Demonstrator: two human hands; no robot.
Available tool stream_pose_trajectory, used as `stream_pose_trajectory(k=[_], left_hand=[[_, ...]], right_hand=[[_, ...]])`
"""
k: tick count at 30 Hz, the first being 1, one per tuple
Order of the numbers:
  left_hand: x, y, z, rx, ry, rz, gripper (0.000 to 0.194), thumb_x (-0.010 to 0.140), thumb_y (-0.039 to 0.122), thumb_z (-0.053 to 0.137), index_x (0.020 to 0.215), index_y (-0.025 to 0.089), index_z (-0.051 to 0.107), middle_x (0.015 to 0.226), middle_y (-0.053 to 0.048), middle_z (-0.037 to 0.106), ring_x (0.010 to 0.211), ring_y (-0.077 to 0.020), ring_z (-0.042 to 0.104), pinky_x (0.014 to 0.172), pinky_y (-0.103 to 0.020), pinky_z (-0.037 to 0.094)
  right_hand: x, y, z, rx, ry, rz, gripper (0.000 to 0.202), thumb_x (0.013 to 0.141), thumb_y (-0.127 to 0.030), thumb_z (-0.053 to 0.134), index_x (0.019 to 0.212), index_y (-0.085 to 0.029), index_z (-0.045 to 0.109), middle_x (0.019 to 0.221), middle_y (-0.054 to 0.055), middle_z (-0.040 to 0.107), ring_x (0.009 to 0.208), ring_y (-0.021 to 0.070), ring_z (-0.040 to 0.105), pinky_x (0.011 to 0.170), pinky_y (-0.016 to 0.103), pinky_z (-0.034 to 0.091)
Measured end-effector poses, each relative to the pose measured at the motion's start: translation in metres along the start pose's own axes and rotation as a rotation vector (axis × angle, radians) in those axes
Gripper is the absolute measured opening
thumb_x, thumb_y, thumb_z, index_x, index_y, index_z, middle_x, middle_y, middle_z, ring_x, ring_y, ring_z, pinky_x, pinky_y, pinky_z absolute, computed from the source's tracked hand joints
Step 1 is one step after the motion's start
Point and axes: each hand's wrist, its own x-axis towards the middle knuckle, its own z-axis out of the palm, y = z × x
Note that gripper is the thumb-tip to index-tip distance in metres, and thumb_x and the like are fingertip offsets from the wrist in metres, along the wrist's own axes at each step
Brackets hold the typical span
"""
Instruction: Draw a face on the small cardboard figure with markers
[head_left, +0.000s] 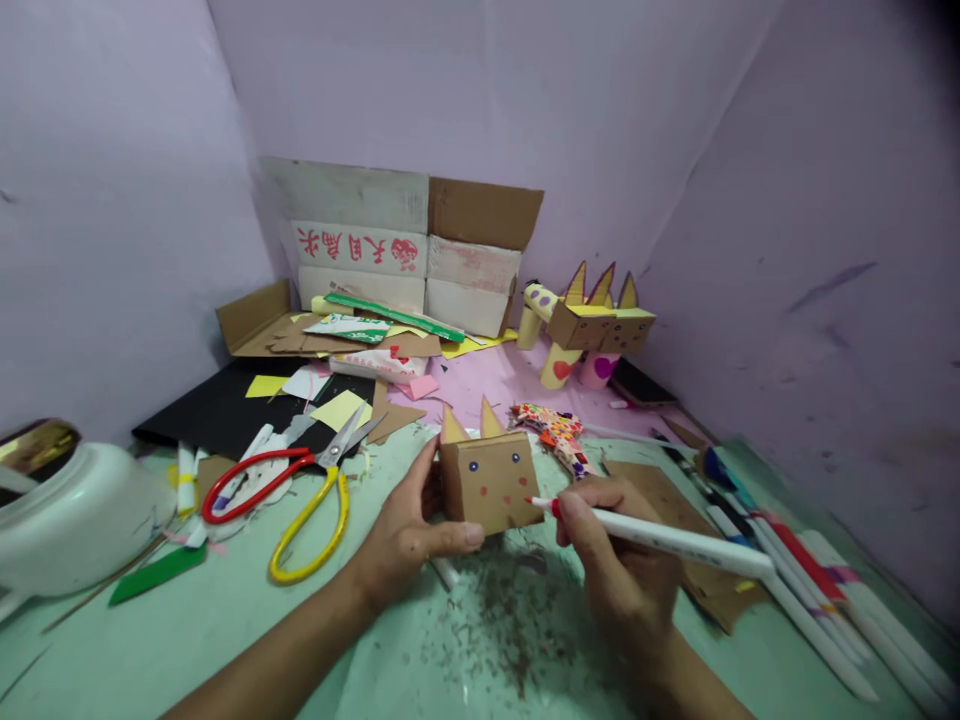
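Note:
A small brown cardboard box [491, 487] with two yellow pointed ears stands at the middle of the green table. Two dark eyes and several red dots mark its front. My left hand [420, 530] grips the box from its left side, the thumb along the lower front edge. In my right hand [619, 540] is a white felt-tip pen [675, 540] with a red tip. That tip is at the right part of the box front, close to a red dot; I cannot tell whether it touches.
Scissors [334, 458] with red and yellow handles lie left of the box. Felt-tip pens [817, 570] are at the right. Behind stand cardboard figures [600, 325] and a large carton [360, 245]. A white pot [82, 510] is at the left edge.

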Motion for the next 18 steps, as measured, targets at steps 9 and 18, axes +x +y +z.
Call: stream_pose_trajectory(k=[9,18], left_hand=[[0.001,0.000,0.001,0.011,0.030,-0.033,0.095,0.061,0.025,0.081,0.142,0.020,0.032,0.134,-0.012,0.056,0.127,-0.0339,0.048,0.106,-0.042,0.038],[0.001,-0.001,0.000,0.039,0.059,-0.030,0.098,0.060,0.026,0.082,0.143,0.019,0.031,0.138,-0.014,0.052,0.131,-0.0354,0.043,0.108,-0.044,0.035]], right_hand=[[-0.002,0.003,0.002,-0.073,-0.081,-0.016,0.012,0.089,-0.020,0.056,0.078,-0.018,0.061,0.057,-0.003,0.054,0.044,0.0097,0.048,0.041,0.022,0.036],[-0.006,0.012,0.002,-0.089,-0.118,-0.027,0.008,0.091,-0.022,0.057,0.085,-0.019,0.063,0.063,-0.001,0.059,0.049,0.0115,0.051,0.045,0.024,0.038]])
